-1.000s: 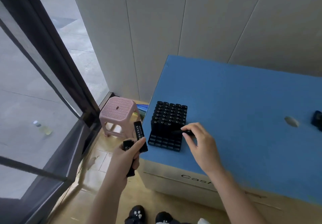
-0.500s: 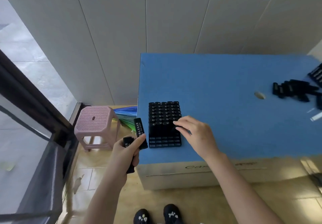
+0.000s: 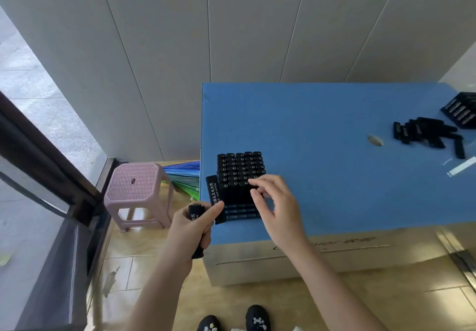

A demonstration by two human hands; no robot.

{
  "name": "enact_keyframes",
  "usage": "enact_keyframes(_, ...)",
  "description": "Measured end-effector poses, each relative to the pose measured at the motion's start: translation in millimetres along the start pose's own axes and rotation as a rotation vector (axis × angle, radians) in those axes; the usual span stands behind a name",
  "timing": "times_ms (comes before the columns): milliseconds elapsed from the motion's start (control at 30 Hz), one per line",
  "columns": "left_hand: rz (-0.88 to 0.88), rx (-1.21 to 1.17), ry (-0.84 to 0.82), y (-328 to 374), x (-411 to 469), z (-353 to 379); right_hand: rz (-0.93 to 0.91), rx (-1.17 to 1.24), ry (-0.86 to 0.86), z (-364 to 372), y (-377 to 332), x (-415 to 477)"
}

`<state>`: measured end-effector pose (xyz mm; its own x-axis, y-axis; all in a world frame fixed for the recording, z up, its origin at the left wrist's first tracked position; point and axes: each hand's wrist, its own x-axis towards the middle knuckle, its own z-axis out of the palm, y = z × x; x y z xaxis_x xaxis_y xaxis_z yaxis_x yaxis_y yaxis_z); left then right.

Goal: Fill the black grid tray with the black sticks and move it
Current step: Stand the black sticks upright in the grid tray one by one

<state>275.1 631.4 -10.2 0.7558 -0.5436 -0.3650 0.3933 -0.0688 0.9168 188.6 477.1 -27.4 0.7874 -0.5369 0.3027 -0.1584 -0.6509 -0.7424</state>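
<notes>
From my seat the job looks well past halfway. The black grid tray [image 3: 240,213] sits on the blue tabletop [image 3: 322,155], near its front left corner, and the black sticks [image 3: 239,168] stand upright in most of it, packed from the back rows forward. Only the nearest rows show bare cells, below the standing block. My left hand [image 3: 190,227] hangs just off the tabletop's left edge with its grip closed round two spare sticks [image 3: 214,196], one of them poking up beside the tray with white lettering showing. My right hand [image 3: 279,209] is over the front of the filled block, fingertips [image 3: 253,182] at the top of the front standing row. That grip is partly open, thumb and forefinger apart, but blur and the dark sticks behind it stop me from telling whether it pinches one. A pile of loose sticks [image 3: 425,135] lies well apart at the far right, beside what looks like a second tray [image 3: 461,110]. I judge the front rows remain to be filled, from the two in hand and then the pile, and the move of the tray has not begun.
</notes>
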Motion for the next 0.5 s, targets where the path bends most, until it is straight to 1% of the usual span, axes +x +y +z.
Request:
enact_keyframes(67,0.011,0.013,-0.024,0,0,5,0.272,0.381,-0.132,-2,-21,-11)
enact_keyframes(100,0.019,0.010,-0.039,-1,0,7,0.407,0.529,-0.217,-2,-29,-15)
enact_keyframes(167,0.031,0.008,-0.069,-2,0,13,0.598,0.688,-0.336,-3,-38,-19)
enact_keyframes(233,0.036,0.009,-0.087,-2,-1,19,0.742,0.803,-0.372,-4,-42,-18)
enact_keyframes(333,0.033,0.019,-0.083,-3,-1,26,0.901,0.976,-0.409,-5,-42,-15)
enact_keyframes(500,0.093,0.162,-0.121,-7,1,30,1.022,1.178,-0.384,-8,-38,-18)
